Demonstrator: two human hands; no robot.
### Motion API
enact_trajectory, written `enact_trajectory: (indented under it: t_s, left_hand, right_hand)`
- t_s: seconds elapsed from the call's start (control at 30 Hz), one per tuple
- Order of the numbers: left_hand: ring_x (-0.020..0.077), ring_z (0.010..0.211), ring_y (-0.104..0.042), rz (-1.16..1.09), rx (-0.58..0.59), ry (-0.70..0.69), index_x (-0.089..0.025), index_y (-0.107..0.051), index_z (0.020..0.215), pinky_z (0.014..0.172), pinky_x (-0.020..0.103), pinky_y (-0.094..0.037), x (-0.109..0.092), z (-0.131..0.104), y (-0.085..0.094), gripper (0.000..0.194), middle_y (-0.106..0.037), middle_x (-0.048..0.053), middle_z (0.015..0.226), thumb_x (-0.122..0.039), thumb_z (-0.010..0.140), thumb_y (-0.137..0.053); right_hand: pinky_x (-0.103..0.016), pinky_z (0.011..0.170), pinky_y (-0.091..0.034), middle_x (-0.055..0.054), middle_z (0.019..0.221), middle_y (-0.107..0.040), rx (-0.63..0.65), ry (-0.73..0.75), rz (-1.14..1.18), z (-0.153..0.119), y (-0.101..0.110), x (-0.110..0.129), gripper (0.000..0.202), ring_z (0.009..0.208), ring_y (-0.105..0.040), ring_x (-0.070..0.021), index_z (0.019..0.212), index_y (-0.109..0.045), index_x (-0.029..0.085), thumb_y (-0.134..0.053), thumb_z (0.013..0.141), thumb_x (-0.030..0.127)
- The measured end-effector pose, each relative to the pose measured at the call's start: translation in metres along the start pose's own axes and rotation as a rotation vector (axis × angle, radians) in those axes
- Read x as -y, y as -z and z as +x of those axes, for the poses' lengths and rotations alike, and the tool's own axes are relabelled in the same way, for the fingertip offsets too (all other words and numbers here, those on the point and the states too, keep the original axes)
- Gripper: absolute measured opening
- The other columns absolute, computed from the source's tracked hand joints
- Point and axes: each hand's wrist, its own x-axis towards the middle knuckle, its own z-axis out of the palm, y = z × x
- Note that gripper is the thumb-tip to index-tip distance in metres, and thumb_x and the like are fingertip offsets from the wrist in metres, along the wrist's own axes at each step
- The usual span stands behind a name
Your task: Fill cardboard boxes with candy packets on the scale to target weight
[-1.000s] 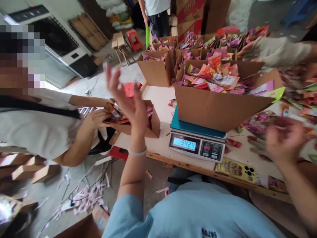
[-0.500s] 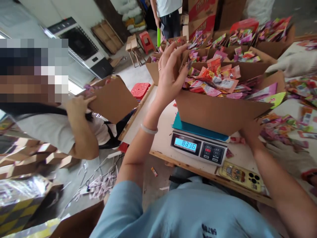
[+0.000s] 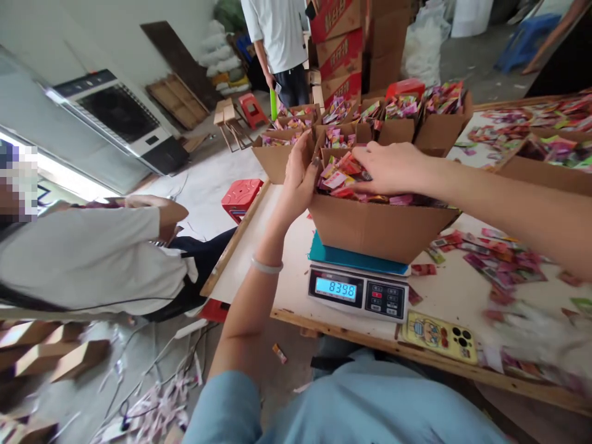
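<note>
A cardboard box [image 3: 370, 225] full of small wrapped candy packets [image 3: 337, 179] sits on the teal plate [image 3: 361, 256] of a digital scale [image 3: 337, 291], whose blue display is lit. My left hand [image 3: 298, 179] holds the box's left end, with the thumb at the rim and the fingers along the outside. Palm down, my right hand [image 3: 393, 168] lies over the packets inside the box. Its fingers reach forward and left, slightly apart, touching the packets; some fingertips are partly hidden.
More packet-filled boxes [image 3: 398, 132] stand behind. Loose packets [image 3: 504, 262] cover the table's right side, near a yellow-cased phone [image 3: 439, 336]. A blurred white shape [image 3: 531, 336] is at lower right. One co-worker [image 3: 97, 259] is at left; another person [image 3: 280, 43] stands at the back.
My right hand has come up from the box's lower right side onto the packets. My left fingers have drawn together. The scale reading has changed. The left co-worker's box is out of sight.
</note>
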Motion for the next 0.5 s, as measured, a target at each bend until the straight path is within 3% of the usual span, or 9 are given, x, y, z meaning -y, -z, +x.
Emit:
enact_trajectory:
  t_s: [0.07, 0.13, 0.2, 0.27, 0.4, 0.5]
  left_hand:
    - [0.027, 0.164, -0.028, -0.006, -0.014, -0.003, -0.036, -0.033, 0.161, 0.134, 0.049, -0.026, -0.001, -0.001, 0.001, 0.071, -0.037, 0.006, 0.172, -0.074, 0.101, -0.039]
    - [0.0274, 0.163, -0.03, -0.019, -0.028, -0.019, -0.037, -0.036, 0.16, 0.134, 0.049, -0.026, -0.004, -0.002, 0.003, 0.071, -0.041, 0.006, 0.17, -0.075, 0.1, -0.04]
    - [0.0274, 0.162, -0.032, -0.045, -0.043, -0.041, -0.039, -0.039, 0.159, 0.135, 0.048, -0.025, -0.007, -0.001, 0.006, 0.071, -0.043, 0.004, 0.169, -0.075, 0.098, -0.043]
    - [0.0268, 0.162, -0.033, -0.082, -0.048, -0.044, -0.042, -0.041, 0.157, 0.136, 0.045, -0.024, -0.012, 0.002, 0.008, 0.069, -0.043, 0.001, 0.169, -0.075, 0.097, -0.047]
    - [0.0257, 0.165, -0.026, -0.14, -0.034, 0.018, -0.048, -0.041, 0.157, 0.136, 0.043, -0.027, -0.023, 0.007, 0.01, 0.07, -0.043, -0.007, 0.169, -0.07, 0.093, -0.057]
    - [0.0248, 0.165, -0.026, -0.146, -0.046, 0.002, -0.05, -0.041, 0.157, 0.137, 0.043, -0.027, -0.025, 0.01, 0.008, 0.068, -0.046, -0.011, 0.166, -0.065, 0.093, -0.059]
  right_hand:
    - [-0.039, 0.105, -0.05, -0.003, 0.092, -0.063, 0.128, 0.009, -0.087, 0.013, -0.007, -0.004, 0.048, 0.1, -0.063, -0.018, 0.094, -0.061, 0.012, -0.095, 0.064, 0.028]
    - [-0.022, 0.09, -0.048, 0.002, 0.089, -0.06, 0.198, 0.009, -0.163, 0.013, 0.003, -0.011, 0.039, 0.086, -0.056, -0.0059, 0.091, -0.059, 0.011, -0.09, 0.069, 0.02]
    - [-0.012, 0.069, -0.033, 0.006, 0.081, -0.055, 0.127, -0.004, -0.2, 0.006, 0.024, -0.018, 0.035, 0.071, -0.041, 0.0026, 0.083, -0.053, 0.011, -0.086, 0.073, 0.016]
    - [-0.013, 0.061, -0.023, 0.008, 0.079, -0.053, -0.008, -0.022, -0.194, -0.002, 0.042, -0.023, 0.03, 0.066, -0.033, 0.0054, 0.082, -0.05, 0.012, -0.08, 0.077, 0.015]
    - [-0.011, 0.07, -0.03, 0.01, 0.093, -0.062, -0.139, 0.005, -0.099, -0.015, 0.055, -0.026, 0.023, 0.073, -0.04, 0.0084, 0.101, -0.061, 0.017, -0.074, 0.082, 0.02]
    - [-0.013, 0.093, -0.039, 0.01, 0.116, -0.065, -0.349, 0.029, 0.151, -0.02, 0.059, -0.033, 0.033, 0.1, -0.053, 0.0046, 0.116, -0.066, 0.023, -0.072, 0.083, 0.026]
